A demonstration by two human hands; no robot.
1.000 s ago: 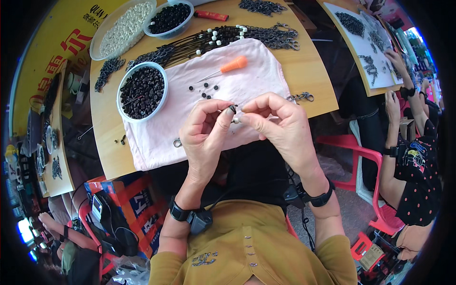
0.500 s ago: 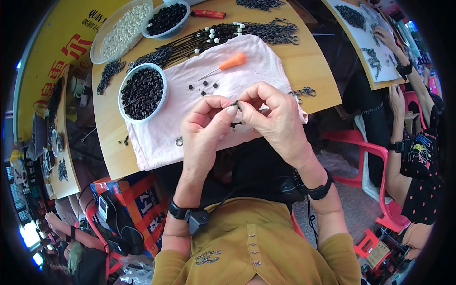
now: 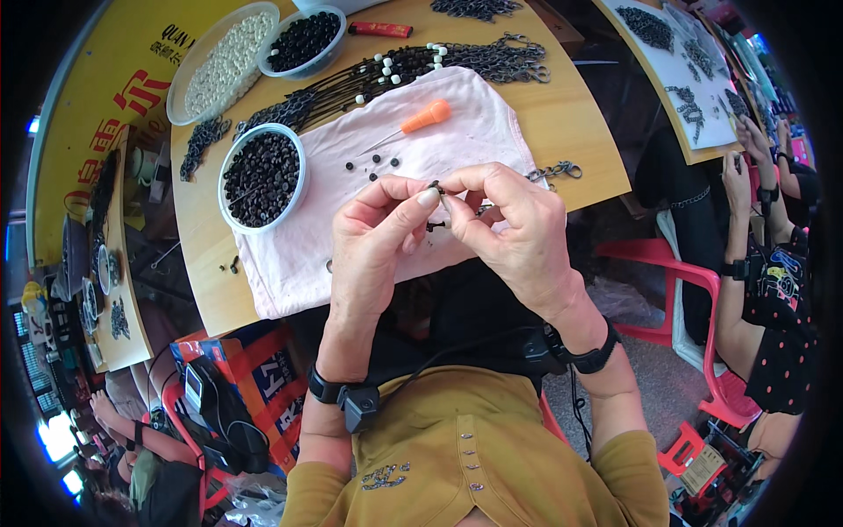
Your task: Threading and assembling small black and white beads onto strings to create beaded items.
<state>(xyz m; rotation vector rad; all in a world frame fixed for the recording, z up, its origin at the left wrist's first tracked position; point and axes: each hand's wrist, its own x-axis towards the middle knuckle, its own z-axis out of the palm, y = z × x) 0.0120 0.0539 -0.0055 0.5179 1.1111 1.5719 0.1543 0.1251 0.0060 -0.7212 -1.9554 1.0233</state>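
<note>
In front of me, over a pale pink cloth (image 3: 474, 105), my left hand (image 3: 378, 230) and my right hand (image 3: 518, 227) meet fingertip to fingertip. Both are closed in a pinch on a small dark piece (image 3: 435, 186), bead- or knot-like, too small and covered to tell exactly. A dark cord end (image 3: 435, 226) shows below the fingers. Just beyond my hands lie several loose black beads (image 3: 376, 159) and an orange-handled awl (image 3: 427, 116). To the left stands a round tub of dark beads (image 3: 302, 180) with a thin tool lying in it.
At the back are a tub of white beads (image 3: 183, 104), a tub of black beads (image 3: 339, 44) and a red stick-shaped packet (image 3: 380, 29). Beaded cords with metal chains (image 3: 500, 60) stretch across the table. A clasp chain (image 3: 555, 171) lies right. Co-workers sit either side, near a pink chair (image 3: 702, 277).
My right index finger and thumb have shifted slightly around the small piece. My left hand now covers most of a metal ring on the cloth. The right-hand co-worker's reaching hand has drawn back.
</note>
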